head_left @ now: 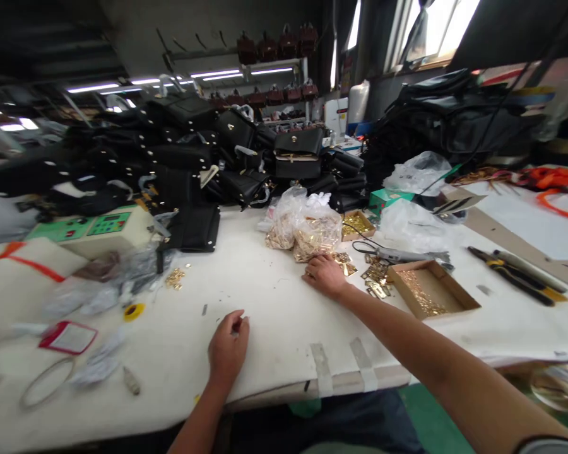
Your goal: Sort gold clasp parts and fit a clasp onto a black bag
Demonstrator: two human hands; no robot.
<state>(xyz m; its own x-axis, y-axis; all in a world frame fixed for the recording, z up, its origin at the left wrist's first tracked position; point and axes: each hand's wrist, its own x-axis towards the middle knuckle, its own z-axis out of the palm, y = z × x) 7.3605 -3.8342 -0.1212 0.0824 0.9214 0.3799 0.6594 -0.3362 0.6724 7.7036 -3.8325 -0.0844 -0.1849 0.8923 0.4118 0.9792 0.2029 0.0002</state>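
My left hand [228,349] rests near the front edge of the white worktable, its fingers curled in toward the thumb. Whatever may lie inside that curl is hidden. Farther out, my right hand [326,276] lies palm down with fingers spread, against the front of a clear plastic bag of gold-coloured metal pieces [317,234]. A small gold glint shows at its fingers, too small to name. Just right of this hand are loose gold metal plates [345,263], and more flat gold fittings [377,277] lie beyond its wrist.
A shallow cardboard box [447,287] holds small gold bits. Pliers [511,274] lie far right. Black bags [184,151] are heaped at the back. Left are a machine with green panels [99,230], yellow tape [134,311] and small gold pieces [175,278].
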